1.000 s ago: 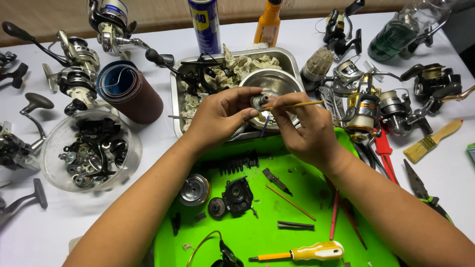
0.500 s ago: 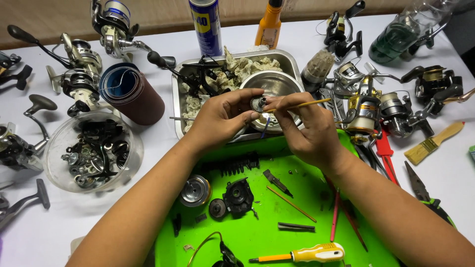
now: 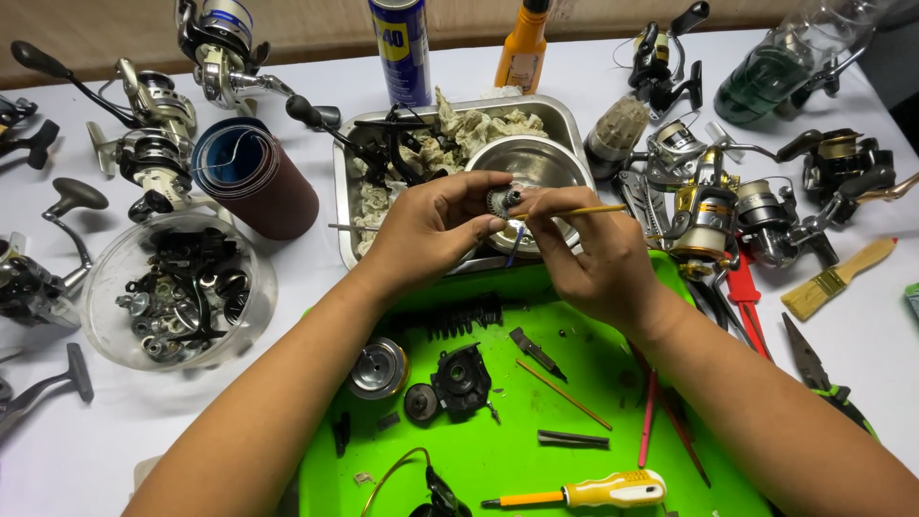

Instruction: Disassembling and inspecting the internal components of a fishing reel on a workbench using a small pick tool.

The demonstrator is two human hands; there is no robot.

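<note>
A small toothed metal gear point(image 3: 502, 200) is pinched between the thumb and fingertips of the left hand point(image 3: 433, 228), above a steel bowl point(image 3: 542, 165). A thin yellow-handled brush point(image 3: 571, 212) is gripped in the closed fingers of the right hand point(image 3: 586, 253), its tip laid against the gear. Below both hands a green tray point(image 3: 574, 450) is seen, on which a reel spool point(image 3: 377, 368) and a yellow screwdriver point(image 3: 592, 493) are laid. Fishing reels point(image 3: 708, 215) lie right of the right hand on the tabletop point(image 3: 105, 421).
</note>
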